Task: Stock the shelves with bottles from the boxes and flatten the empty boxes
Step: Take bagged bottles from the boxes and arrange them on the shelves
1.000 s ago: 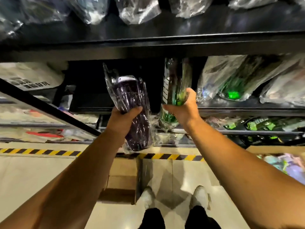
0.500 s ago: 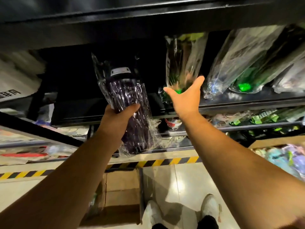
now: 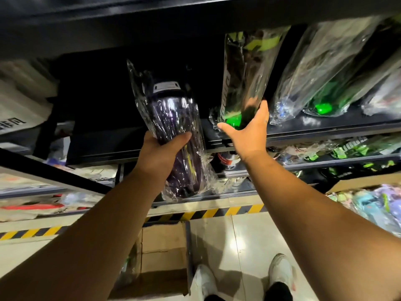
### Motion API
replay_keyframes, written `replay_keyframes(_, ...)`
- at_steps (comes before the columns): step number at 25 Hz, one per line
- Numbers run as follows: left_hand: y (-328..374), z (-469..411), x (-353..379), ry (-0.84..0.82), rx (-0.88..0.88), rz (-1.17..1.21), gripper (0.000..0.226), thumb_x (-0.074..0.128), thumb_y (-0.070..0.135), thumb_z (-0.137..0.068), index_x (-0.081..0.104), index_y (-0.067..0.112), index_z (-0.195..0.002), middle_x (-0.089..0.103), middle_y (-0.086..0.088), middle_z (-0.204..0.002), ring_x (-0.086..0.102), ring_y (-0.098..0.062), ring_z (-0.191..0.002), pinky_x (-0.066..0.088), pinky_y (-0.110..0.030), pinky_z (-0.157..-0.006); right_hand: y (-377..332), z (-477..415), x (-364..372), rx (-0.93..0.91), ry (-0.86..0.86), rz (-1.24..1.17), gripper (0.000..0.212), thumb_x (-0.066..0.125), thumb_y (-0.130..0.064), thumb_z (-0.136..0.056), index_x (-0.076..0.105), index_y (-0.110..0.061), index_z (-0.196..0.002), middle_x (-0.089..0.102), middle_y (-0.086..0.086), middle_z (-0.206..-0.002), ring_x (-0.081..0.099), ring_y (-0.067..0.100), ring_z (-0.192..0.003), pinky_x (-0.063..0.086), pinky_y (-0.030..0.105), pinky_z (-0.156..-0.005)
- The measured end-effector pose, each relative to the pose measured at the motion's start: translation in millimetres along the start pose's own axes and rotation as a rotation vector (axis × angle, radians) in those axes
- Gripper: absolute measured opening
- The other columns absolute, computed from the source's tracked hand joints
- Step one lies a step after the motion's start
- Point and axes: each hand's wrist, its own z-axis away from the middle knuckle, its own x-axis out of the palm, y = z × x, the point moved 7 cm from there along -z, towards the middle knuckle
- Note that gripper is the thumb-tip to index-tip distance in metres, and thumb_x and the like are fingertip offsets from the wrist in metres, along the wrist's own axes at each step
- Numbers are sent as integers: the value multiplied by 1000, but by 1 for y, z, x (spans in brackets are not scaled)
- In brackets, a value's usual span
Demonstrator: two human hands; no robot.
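My left hand (image 3: 161, 152) grips a dark purple bottle (image 3: 173, 127) wrapped in clear plastic and holds it up in front of the black shelf (image 3: 325, 127). A green-and-black wrapped bottle (image 3: 243, 79) lies on that shelf, base toward me. Against that base presses my right hand (image 3: 249, 131), its fingers spread straight. More wrapped green bottles (image 3: 321, 83) lie to its right on the same shelf.
An open cardboard box (image 3: 162, 253) sits on the floor by my feet. At the right edge, another box (image 3: 373, 198) holds pastel wrapped bottles. Lower shelves (image 3: 325, 161) carry more packaged goods. Yellow-black tape (image 3: 206, 213) marks the floor along the rack.
My right hand let go of the green bottle on the shelf and opened flat against its base. The left hand raised the purple bottle slightly toward the shelf. My head tilted up.
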Motion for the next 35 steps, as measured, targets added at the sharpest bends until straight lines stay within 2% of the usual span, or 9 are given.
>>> replay_keyframes(5, 28, -9, 4, 37, 122, 12, 54, 83, 32, -78, 54, 23, -123, 73, 3, -106, 71, -18, -98, 57, -41, -87, 7, 8, -5, -54, 5, 53, 116, 86, -31, -75, 7, -14, -157, 15, 6, -162, 22, 21, -146, 18, 19, -109)
replay_keyframes(7, 39, -16, 4, 94, 190, 41, 45, 82, 24, -80, 53, 19, -113, 71, 5, -97, 71, -3, -87, 58, -26, -83, 9, 9, -4, -84, -6, 91, 115, 86, -32, -74, 9, -14, -158, 19, 8, -160, 26, 22, -144, 23, 25, -113)
replay_keyframes(11, 48, -25, 12, 208, 252, 39, 44, 83, 28, -78, 41, 26, -92, 54, 4, -87, 57, -2, -76, 45, -14, -69, 13, 9, -6, -99, -30, 148, 116, 86, -33, -74, 7, -17, -158, 18, 9, -162, 26, 24, -146, 26, 37, -117)
replay_keyframes(14, 61, -20, 19, 260, 510, -10, 54, 85, 12, -77, 41, 27, -103, 47, 19, -92, 54, 22, -85, 38, 2, -77, 14, 9, -7, -88, -10, 161, 117, 85, -31, -75, 4, -15, -158, 17, 8, -163, 23, 22, -147, 22, 27, -114)
replay_keyframes(16, 64, -15, 23, 334, 692, -70, 65, 86, 0, -72, 45, 12, -121, 43, 21, -104, 39, 39, -97, 30, 9, -85, 14, 10, -6, -115, 2, 174, 117, 86, -31, -74, 6, -14, -158, 20, 11, -161, 25, 23, -146, 22, 26, -113)
replay_keyframes(20, 41, -35, 27, 253, 626, -17, 88, 88, 27, -72, 33, 26, -140, 53, 7, -131, 48, 14, -121, 37, -11, -107, 16, 9, -4, -157, 9, 201, 115, 86, -32, -74, 9, -14, -158, 25, 11, -158, 29, 24, -143, 25, 28, -114)
replay_keyframes(24, 18, -38, 29, 133, 488, -198, 84, 87, 44, -66, 32, 38, -128, 40, 8, -122, 48, 8, -103, 34, 4, -87, 14, 10, -3, -177, 5, 189, 110, 86, -34, -74, 15, -16, -156, 29, 9, -154, 34, 22, -140, 31, 37, -117)
replay_keyframes(29, -16, -57, 21, 203, 354, -347, 81, 87, 41, -69, 43, 19, -132, 50, -2, -129, 56, -21, -117, 49, -39, -103, 14, 12, -3, -165, 4, 190, 108, 84, -32, -76, 14, -14, -157, 27, 8, -156, 34, 18, -140, 27, 23, -113)
replay_keyframes(35, -15, -48, 29, 180, 395, -401, 94, 88, 39, -69, 35, 20, -145, 46, -2, -140, 48, -18, -128, 39, -29, -106, 11, 14, -2, -131, -26, 239, 112, 81, -26, -81, 1, -12, -158, 14, 11, -163, 21, 20, -146, 13, 13, -107)
